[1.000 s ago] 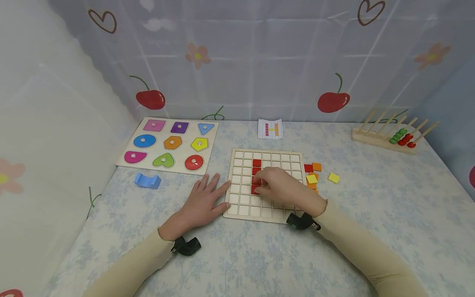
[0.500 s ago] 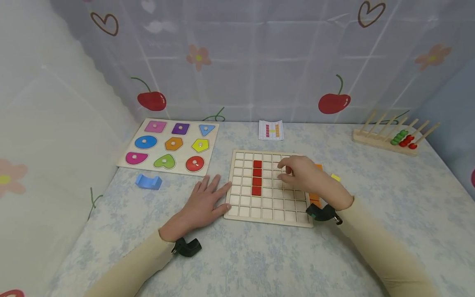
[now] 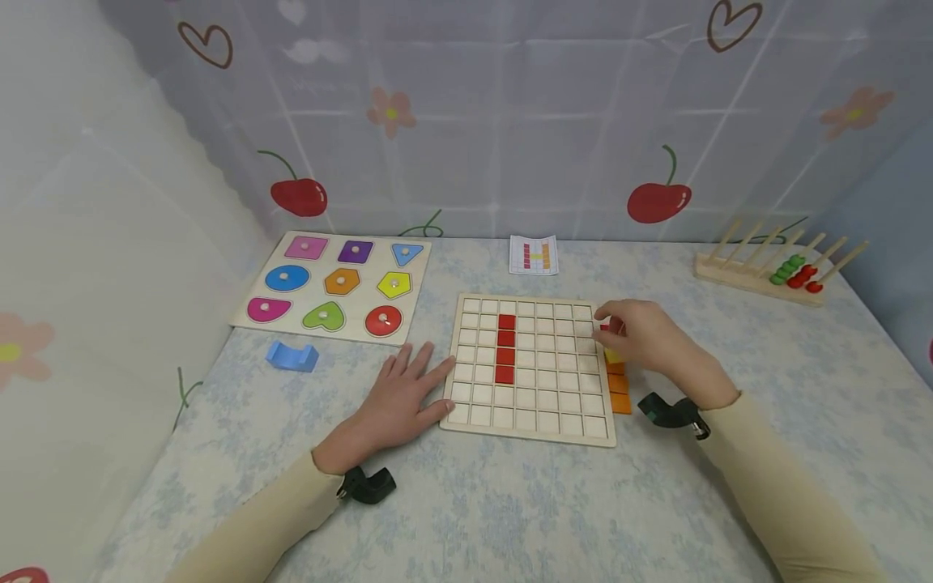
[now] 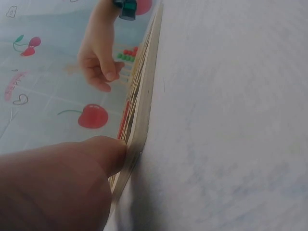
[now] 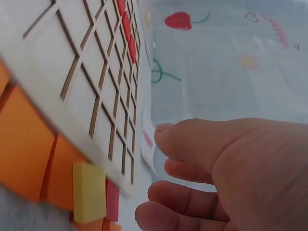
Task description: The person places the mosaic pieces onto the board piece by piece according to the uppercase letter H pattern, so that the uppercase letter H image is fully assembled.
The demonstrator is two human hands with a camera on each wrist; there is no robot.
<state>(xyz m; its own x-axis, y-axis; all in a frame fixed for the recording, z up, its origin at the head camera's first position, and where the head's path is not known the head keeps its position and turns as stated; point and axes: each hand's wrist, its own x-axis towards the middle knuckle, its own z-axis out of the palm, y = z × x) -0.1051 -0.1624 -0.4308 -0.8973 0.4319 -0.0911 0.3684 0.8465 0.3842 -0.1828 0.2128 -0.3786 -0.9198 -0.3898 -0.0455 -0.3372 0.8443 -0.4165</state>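
A wooden grid board (image 3: 528, 397) lies in the middle of the table, with a column of several red square tiles (image 3: 505, 356) set in its cells. My left hand (image 3: 397, 405) rests on the tablecloth with fingers spread, thumb and a fingertip touching the board's left edge. Over the board's right edge hovers my right hand (image 3: 649, 336), thumb and fingers loosely bent and apart, holding nothing. Below it lie loose orange tiles (image 3: 619, 402). The right wrist view also shows a yellow tile (image 5: 89, 192) on top of them and a red tile (image 5: 112, 199) beside it.
Behind the board lies a small printed pattern card (image 3: 534, 256). A shape puzzle board (image 3: 364, 316) with knobbed pieces is at the back left, a blue curved block (image 3: 291, 357) in front of it. A wooden bead rack (image 3: 758, 279) stands at the back right.
My right hand has let go of the lowest red tile in the column and moved right, off the grid to the loose tiles. My left hand has stayed in place.
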